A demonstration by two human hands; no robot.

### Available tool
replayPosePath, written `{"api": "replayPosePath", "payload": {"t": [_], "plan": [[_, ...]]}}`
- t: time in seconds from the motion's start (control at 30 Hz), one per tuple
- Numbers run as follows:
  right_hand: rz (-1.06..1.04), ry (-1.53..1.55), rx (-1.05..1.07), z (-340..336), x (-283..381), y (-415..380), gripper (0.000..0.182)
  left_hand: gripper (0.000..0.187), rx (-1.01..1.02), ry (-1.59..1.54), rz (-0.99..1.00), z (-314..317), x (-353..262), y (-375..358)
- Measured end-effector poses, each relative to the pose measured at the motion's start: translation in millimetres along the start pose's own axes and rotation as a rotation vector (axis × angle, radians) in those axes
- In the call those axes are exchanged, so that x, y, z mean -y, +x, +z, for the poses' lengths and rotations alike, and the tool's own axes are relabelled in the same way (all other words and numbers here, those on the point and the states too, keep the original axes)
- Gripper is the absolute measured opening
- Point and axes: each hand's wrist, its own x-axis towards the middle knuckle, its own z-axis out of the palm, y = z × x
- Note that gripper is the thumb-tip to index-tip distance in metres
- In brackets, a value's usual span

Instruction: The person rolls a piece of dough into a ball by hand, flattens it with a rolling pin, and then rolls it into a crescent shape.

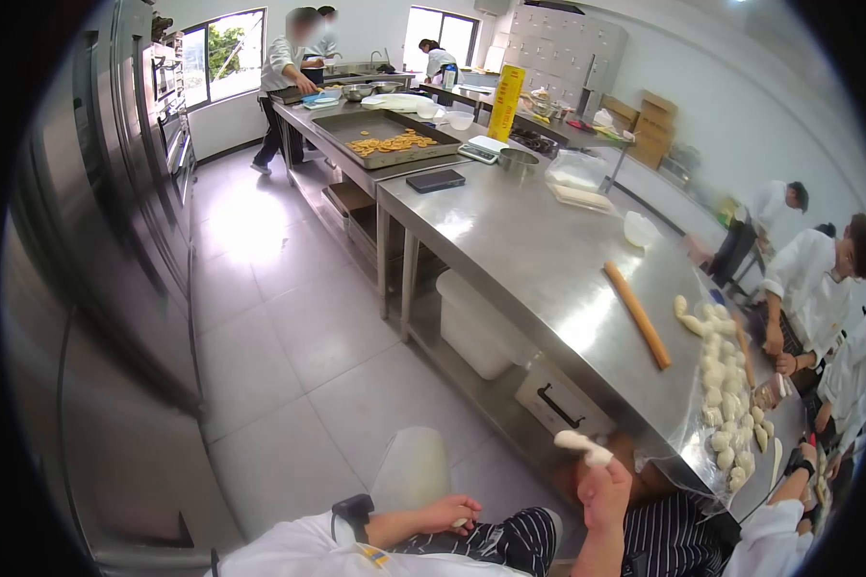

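Note:
My right hand [603,492] is raised near the table's front edge, its fingers closed on a piece of pale dough [575,442] that sticks out past the fingertips. Lower and to the left, my left hand [449,514] is closed in front of the striped apron, with a small pale bit showing between its fingers, too small to name. Many pale dough pieces [717,385] lie in a long cluster on plastic film at the right of the steel table [539,250]. A wooden rolling pin [637,315] lies to the left of them.
A baking tray [332,128] with brown pieces, a black flat device [435,181], a scale [477,153] and a metal bowl [518,162] stand farther back. Co-workers [803,279] work along the right side; others are at the back. A white bin [471,322] sits under the table.

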Motion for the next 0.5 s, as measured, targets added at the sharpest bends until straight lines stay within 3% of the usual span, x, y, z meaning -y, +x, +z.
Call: {"api": "replayPosePath", "payload": {"t": [0.2,0.3,0.4,0.5], "plan": [[0.003,-0.125,0.057,8,11,-9,0.032,0.032,-0.002,0.004,0.015,0,3,1],[0.038,-0.147,0.163,10,31,-16,0.051,0.032,-0.004,-0.006,0.015,-1,2,-1],[-0.208,-0.213,0.263,7,45,-23,0.057,0.034,-0.008,-0.002,0.001,-1,1,-1],[-0.424,-0.412,0.23,-3,54,-29,0.062,0.034,-0.01,0.01,-0.008,-1,1,2]]}}
